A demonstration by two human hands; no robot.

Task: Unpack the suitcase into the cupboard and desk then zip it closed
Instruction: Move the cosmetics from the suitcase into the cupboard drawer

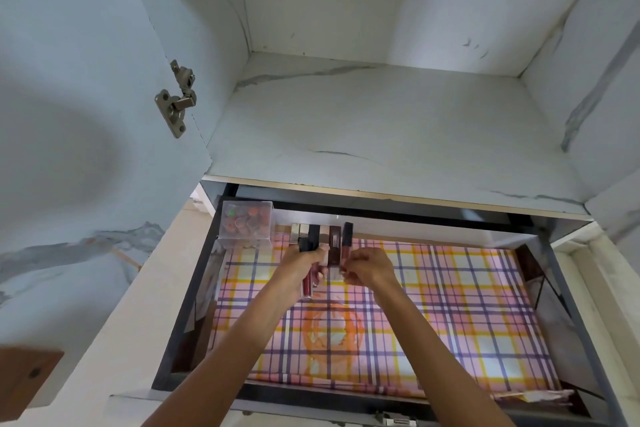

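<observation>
My left hand (pixel 301 265) grips a red lip gloss tube (pixel 307 282) and my right hand (pixel 369 269) pinches a second tube (pixel 346 242). Both are at the back of the open drawer (pixel 180 322), over its plaid liner (pixel 450 305) and near a clear box (pixel 246 225). Above is the marbled cupboard shelf (pixel 381 135), with the door (pixel 86 114) open on the left.

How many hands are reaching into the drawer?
2. The left hand grips dark-capped tubes near the clear box; the right hand pinches a reddish tube just beside it.
</observation>
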